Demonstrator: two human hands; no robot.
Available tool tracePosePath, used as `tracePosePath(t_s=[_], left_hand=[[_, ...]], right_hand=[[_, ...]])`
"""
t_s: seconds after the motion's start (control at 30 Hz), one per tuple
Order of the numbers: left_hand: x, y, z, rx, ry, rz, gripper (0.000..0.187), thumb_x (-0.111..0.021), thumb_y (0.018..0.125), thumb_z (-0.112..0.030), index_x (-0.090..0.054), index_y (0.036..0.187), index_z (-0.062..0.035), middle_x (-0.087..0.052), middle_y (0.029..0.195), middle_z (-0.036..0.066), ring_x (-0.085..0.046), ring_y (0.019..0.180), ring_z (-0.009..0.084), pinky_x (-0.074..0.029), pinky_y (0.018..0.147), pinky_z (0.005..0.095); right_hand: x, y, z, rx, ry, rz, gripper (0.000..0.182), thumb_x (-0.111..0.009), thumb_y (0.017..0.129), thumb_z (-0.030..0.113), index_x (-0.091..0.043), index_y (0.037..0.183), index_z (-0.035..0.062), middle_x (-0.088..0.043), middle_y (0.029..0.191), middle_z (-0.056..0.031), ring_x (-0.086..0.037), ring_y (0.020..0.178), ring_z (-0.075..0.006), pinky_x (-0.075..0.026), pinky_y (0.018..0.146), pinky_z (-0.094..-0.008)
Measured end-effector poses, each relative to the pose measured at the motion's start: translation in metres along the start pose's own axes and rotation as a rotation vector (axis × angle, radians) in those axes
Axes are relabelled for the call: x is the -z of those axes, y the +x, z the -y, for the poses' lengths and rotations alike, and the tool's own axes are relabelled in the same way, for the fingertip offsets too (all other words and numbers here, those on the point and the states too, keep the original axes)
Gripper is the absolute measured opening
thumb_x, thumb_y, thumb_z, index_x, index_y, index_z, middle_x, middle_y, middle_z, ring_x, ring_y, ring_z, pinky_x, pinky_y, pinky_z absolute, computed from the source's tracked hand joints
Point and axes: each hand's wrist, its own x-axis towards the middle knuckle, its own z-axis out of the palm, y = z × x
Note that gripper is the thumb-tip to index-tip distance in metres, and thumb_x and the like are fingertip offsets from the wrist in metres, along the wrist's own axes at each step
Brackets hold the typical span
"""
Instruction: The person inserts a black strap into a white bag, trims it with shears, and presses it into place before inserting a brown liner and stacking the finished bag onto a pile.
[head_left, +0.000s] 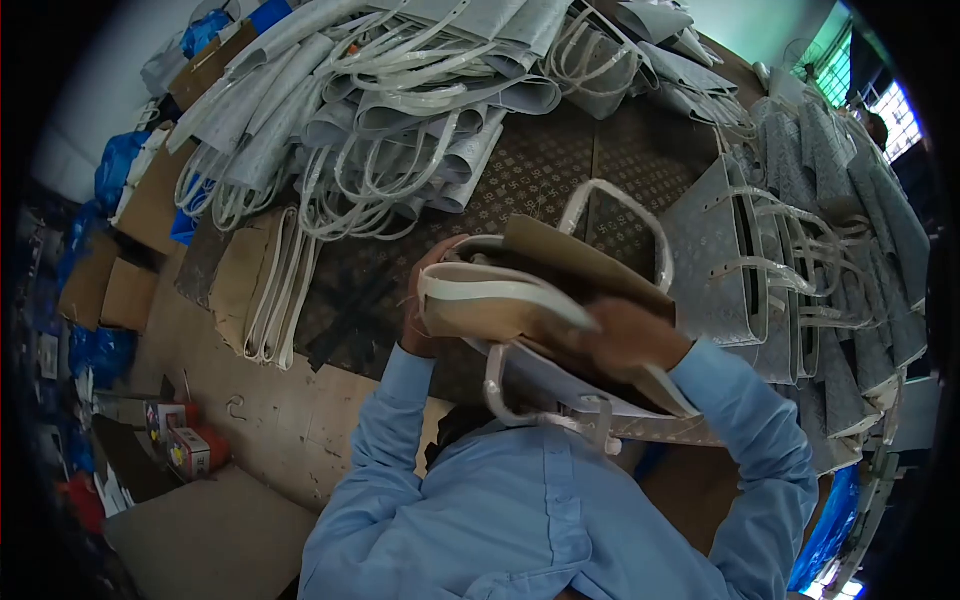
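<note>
Near my chest is a bag with a light outer side, a tan inside and plastic-wrapped handles, tilted with its mouth open. My left hand is wrapped round its left end, beside a cream-edged tan piece at the mouth. Over the opening on the right, my right hand is blurred, its fingers at the end of the cream edge. Whether those fingers hold the edge is not clear.
Grey bag pieces with white handles are heaped at the back of the patterned table. Upright grey bags stand to the right. Folded cream strips lie at the left edge. Cardboard boxes are at far left.
</note>
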Motion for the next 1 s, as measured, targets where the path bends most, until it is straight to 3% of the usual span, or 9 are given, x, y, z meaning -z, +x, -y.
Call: tracePosePath(t_s=[0.03,0.2,0.27,0.33,0.57,0.63,0.77,0.83,1.0], left_hand=[[-0.001,-0.003,0.004,-0.071,0.073,-0.027,0.038,-0.053,0.09,-0.018,-0.05,0.123,0.0018,-0.061,0.11,0.01,-0.059,0.096,0.0159,-0.048,0.082,0.0271],[-0.002,-0.018,-0.018,0.106,0.357,-0.083,0.043,-0.054,0.088,-0.019,-0.049,0.124,0.0021,-0.06,0.112,0.011,-0.058,0.098,0.0165,-0.046,0.084,0.0283],[0.005,-0.023,-0.019,-0.09,0.2,0.05,0.041,-0.052,0.089,-0.018,-0.05,0.124,0.0028,-0.06,0.11,0.011,-0.057,0.097,0.0154,-0.046,0.083,0.0278],[-0.002,-0.02,-0.021,-0.091,0.296,-0.018,0.038,-0.051,0.089,-0.015,-0.051,0.121,0.003,-0.062,0.106,0.013,-0.059,0.094,0.0186,-0.047,0.082,0.029],[-0.041,-0.025,-0.024,0.01,0.655,-0.121,0.033,-0.044,0.085,-0.006,-0.054,0.116,0.0025,-0.064,0.09,0.023,-0.064,0.08,0.0342,-0.05,0.071,0.0351],[-0.043,-0.025,-0.026,0.136,0.694,-0.101,0.035,-0.043,0.084,-0.005,-0.054,0.116,0.0022,-0.063,0.089,0.025,-0.064,0.079,0.0368,-0.05,0.07,0.0367],[-0.041,-0.033,-0.02,-0.059,0.663,-0.114,0.037,-0.043,0.082,-0.004,-0.053,0.117,0.0017,-0.062,0.091,0.026,-0.063,0.079,0.0371,-0.05,0.069,0.039],[-0.036,-0.04,-0.02,-0.018,0.704,-0.121,0.037,-0.043,0.082,-0.004,-0.053,0.118,0.002,-0.062,0.091,0.026,-0.063,0.078,0.0371,-0.05,0.069,0.0394],[-0.028,-0.049,-0.006,-0.205,0.686,-0.182,0.036,-0.045,0.086,-0.008,-0.053,0.119,0.0054,-0.064,0.091,0.024,-0.064,0.076,0.0347,-0.05,0.069,0.0404]], right_hand=[[-0.013,-0.001,-0.011,0.303,-0.002,0.009,0.048,-0.059,0.085,0.042,-0.062,0.098,-0.0033,-0.065,0.096,-0.0165,-0.063,0.08,-0.0269,-0.048,0.074,-0.0385],[-0.017,0.004,-0.014,0.158,0.148,0.038,0.041,-0.058,0.086,0.033,-0.06,0.107,-0.0027,-0.065,0.094,-0.0163,-0.062,0.085,-0.0255,-0.046,0.077,-0.037],[-0.018,0.009,-0.043,0.361,0.278,-0.168,0.033,-0.058,0.086,0.022,-0.059,0.109,-0.0017,-0.067,0.086,-0.017,-0.064,0.082,-0.0298,-0.048,0.072,-0.0365],[-0.015,-0.004,-0.046,0.303,0.111,-0.353,0.029,-0.059,0.084,0.02,-0.061,0.104,-0.0007,-0.066,0.084,-0.019,-0.064,0.08,-0.034,-0.048,0.071,-0.0394],[0.003,-0.027,-0.02,-0.145,-0.297,-0.043,0.037,-0.063,0.079,0.026,-0.059,0.097,-0.0062,-0.061,0.086,-0.0271,-0.06,0.088,-0.0408,-0.047,0.079,-0.0454],[-0.008,-0.014,-0.02,0.369,-0.068,-0.31,0.042,-0.067,0.076,0.025,-0.055,0.103,-0.0059,-0.063,0.086,-0.0232,-0.061,0.084,-0.0407,-0.048,0.076,-0.0444],[-0.014,0.03,-0.006,0.331,0.171,-0.409,0.049,-0.071,0.074,0.025,-0.051,0.107,-0.0055,-0.063,0.088,-0.0212,-0.06,0.083,-0.041,-0.049,0.073,-0.0426],[-0.037,0.041,0.009,0.4,0.071,-0.836,0.043,-0.075,0.073,0.026,-0.055,0.099,-0.0017,-0.063,0.083,-0.0186,-0.061,0.073,-0.0378,-0.048,0.064,-0.0414],[-0.052,0.02,0.031,0.39,-0.268,-0.844,0.029,-0.067,0.08,0.028,-0.047,0.07,0.0084,-0.054,0.055,-0.0075,-0.057,0.052,-0.0258,-0.044,0.052,-0.0355]])
